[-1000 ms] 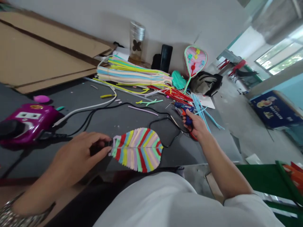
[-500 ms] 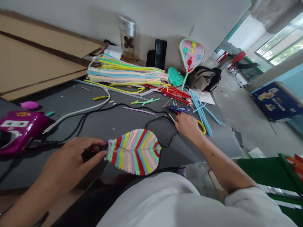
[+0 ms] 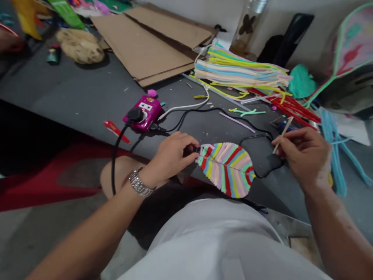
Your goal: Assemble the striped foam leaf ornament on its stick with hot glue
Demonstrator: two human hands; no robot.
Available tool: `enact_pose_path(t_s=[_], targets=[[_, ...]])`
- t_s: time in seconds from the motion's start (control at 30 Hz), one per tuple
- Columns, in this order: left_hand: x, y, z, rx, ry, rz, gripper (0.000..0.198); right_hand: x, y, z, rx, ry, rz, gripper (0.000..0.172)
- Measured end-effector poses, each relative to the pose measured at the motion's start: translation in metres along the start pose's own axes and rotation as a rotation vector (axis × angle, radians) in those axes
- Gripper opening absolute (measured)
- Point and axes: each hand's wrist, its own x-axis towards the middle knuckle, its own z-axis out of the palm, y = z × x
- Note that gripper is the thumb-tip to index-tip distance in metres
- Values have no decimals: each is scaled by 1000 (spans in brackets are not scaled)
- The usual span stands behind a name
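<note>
My left hand point(image 3: 177, 153), a metal watch on its wrist, pinches the narrow end of a leaf-shaped pipe-cleaner piece point(image 3: 229, 167). The piece has slanted stripes of red, yellow, blue, green, lilac and cream along a dark midline, and lies near the table's front edge. On the right, my right hand point(image 3: 305, 155) holds a thin pale stick point(image 3: 284, 132) tilted upward between thumb and fingers. Behind that hand a blue glue gun point(image 3: 287, 126) is partly hidden. A bundle of coloured pipe cleaners point(image 3: 239, 74) lies further back.
A purple power strip point(image 3: 150, 112) with black cables sits left of my left hand, beside a red cutter-like tool point(image 3: 116, 131). Cardboard sheets point(image 3: 163, 50) lie behind. Blue pipe cleaners point(image 3: 335, 155) and a pink fan-shaped craft point(image 3: 354, 46) are at right. Another person's hand point(image 3: 10, 39) shows far left.
My view has swung left. My right hand has come away from beside the glue gun, now raising the pale stick. My left hand still pinches the leaf-shaped piece.
</note>
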Motion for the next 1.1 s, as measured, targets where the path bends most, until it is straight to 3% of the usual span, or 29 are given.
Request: enact_pose_path(t_s=[0.1, 0.17, 0.23, 0.33, 0.57, 0.83, 1.1], targets=[[-4, 0, -2, -36, 2, 16, 9, -34, -30, 30, 284, -198, 74, 17], [-6, -1, -3, -56, -8, 37, 8, -54, -42, 53, 398, -363, 52, 12], [-9, -3, -5, -67, -16, 62, 10, -69, -45, 72, 437, -384, -140, 6], [-13, -5, -7, -55, -32, 98, 14, -81, -40, 90, 306, -412, -443, 7], [-19, -3, -3, 17, 14, 107, 11, -82, -37, 89, -98, -620, -984, 23], [-31, 10, 6, 141, 78, 96, 11, -68, -32, 77, -200, -646, -1009, 28], [-41, 11, 14, 92, 164, 88, 7, -80, -26, 85, -141, -600, -1065, 21]])
